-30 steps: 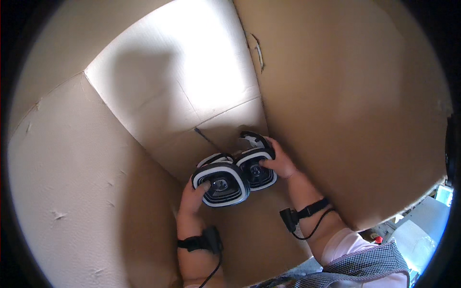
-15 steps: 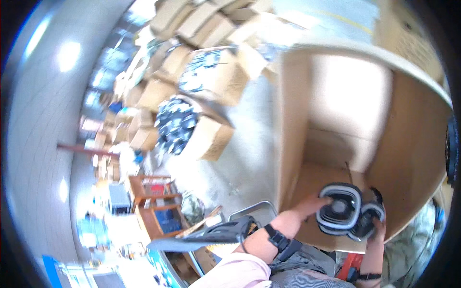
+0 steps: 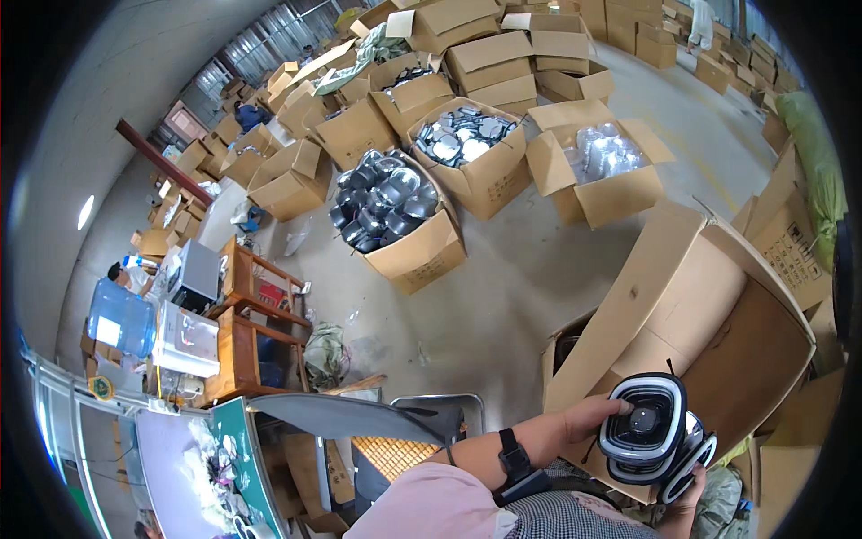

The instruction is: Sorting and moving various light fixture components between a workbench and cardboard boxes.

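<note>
— Where are the fans?
— Two black-and-white fans [image 3: 645,431], above the open carton [image 3: 709,296]. Left hand [image 3: 593,415] grips one; right hand [image 3: 690,490] cradles the other underneath.
— Risk?
— Stacked loosely, the lower one might slip.

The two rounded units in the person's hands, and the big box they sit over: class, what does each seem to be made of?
The rounded units look like moulded plastic: glossy black bodies with smooth white rings that catch the light. The left hand and right hand grip them. The big box looks like corrugated cardboard: matte brown, with creased, folded flaps.
</note>
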`<state>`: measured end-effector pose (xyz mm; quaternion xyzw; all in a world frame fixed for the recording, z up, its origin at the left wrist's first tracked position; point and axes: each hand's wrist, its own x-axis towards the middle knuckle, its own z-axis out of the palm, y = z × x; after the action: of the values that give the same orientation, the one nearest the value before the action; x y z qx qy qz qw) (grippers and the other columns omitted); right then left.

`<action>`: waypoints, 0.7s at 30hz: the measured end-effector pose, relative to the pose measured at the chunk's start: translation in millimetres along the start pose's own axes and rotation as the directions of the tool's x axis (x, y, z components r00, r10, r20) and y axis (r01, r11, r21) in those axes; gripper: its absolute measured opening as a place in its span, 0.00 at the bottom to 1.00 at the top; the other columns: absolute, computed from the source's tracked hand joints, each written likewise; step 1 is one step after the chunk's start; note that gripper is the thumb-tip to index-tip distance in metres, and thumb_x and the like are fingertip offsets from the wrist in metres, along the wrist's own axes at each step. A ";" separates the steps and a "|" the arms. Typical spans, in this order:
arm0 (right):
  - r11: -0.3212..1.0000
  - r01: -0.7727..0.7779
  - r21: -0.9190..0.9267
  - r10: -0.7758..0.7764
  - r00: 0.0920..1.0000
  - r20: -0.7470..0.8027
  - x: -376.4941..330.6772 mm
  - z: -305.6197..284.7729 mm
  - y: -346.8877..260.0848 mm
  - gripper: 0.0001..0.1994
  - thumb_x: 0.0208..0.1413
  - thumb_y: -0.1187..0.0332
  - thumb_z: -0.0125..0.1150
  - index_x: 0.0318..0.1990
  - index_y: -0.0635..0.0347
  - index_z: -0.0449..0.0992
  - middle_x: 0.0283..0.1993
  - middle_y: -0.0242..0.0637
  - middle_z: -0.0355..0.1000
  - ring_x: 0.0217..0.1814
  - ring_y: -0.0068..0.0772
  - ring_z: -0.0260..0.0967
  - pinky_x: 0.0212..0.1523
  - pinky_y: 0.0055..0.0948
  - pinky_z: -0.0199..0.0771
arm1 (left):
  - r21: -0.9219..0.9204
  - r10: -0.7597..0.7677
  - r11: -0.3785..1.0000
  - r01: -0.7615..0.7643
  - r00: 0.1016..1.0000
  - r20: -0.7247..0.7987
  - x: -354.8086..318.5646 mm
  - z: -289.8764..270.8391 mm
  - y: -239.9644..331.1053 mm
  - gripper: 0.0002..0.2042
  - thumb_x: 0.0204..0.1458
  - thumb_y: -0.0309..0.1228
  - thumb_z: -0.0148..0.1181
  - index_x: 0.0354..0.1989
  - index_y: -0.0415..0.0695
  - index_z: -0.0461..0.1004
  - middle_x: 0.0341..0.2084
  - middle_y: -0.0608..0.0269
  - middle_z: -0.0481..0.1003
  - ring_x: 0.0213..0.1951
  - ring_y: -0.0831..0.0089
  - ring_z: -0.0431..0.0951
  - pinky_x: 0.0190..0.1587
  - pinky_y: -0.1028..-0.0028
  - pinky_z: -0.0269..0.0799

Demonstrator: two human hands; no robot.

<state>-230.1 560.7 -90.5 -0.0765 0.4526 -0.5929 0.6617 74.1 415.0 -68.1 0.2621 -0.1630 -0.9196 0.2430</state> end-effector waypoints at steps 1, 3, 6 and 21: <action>0.999 0.043 0.024 -0.042 0.999 -0.010 -12.0 16.9 -2.7 0.28 0.50 0.56 0.56 0.56 0.62 0.66 0.51 0.42 0.72 0.53 0.44 0.69 0.58 0.41 0.67 | 0.016 -0.009 1.000 0.008 1.000 0.030 -1.2 6.6 5.3 0.19 0.55 0.31 0.53 0.54 0.38 0.66 0.45 0.59 0.75 0.46 0.71 0.76 0.52 0.71 0.71; 0.993 0.114 0.016 -0.115 0.993 0.035 -27.9 30.3 -3.3 0.26 0.50 0.60 0.55 0.56 0.64 0.67 0.50 0.43 0.73 0.53 0.45 0.69 0.60 0.43 0.64 | -0.040 -0.031 0.998 0.038 0.984 0.173 -6.1 -10.5 1.6 0.21 0.53 0.36 0.58 0.53 0.39 0.69 0.45 0.57 0.76 0.45 0.70 0.77 0.52 0.69 0.72; 0.954 0.272 0.125 -0.229 0.932 -0.282 -63.8 38.6 5.7 0.20 0.48 0.66 0.56 0.49 0.64 0.71 0.42 0.44 0.75 0.41 0.43 0.75 0.45 0.41 0.77 | -0.034 -0.284 0.954 0.299 0.930 0.233 -0.7 3.2 19.5 0.19 0.55 0.37 0.54 0.51 0.38 0.70 0.41 0.56 0.77 0.41 0.69 0.79 0.46 0.65 0.77; 0.348 0.877 0.330 -0.548 0.476 -0.687 -387.6 -84.8 104.1 0.22 0.51 0.76 0.55 0.55 0.64 0.65 0.45 0.43 0.74 0.40 0.34 0.77 0.42 0.37 0.81 | 0.809 -0.432 0.588 -0.032 0.833 0.347 7.1 181.5 -190.1 0.21 0.59 0.41 0.43 0.57 0.42 0.65 0.52 0.59 0.70 0.53 0.62 0.71 0.52 0.62 0.71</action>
<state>-170.4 958.3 -9.0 0.1047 0.2723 -0.9412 0.1705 -101.8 600.1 -5.2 0.1057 -0.5755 -0.8088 -0.0594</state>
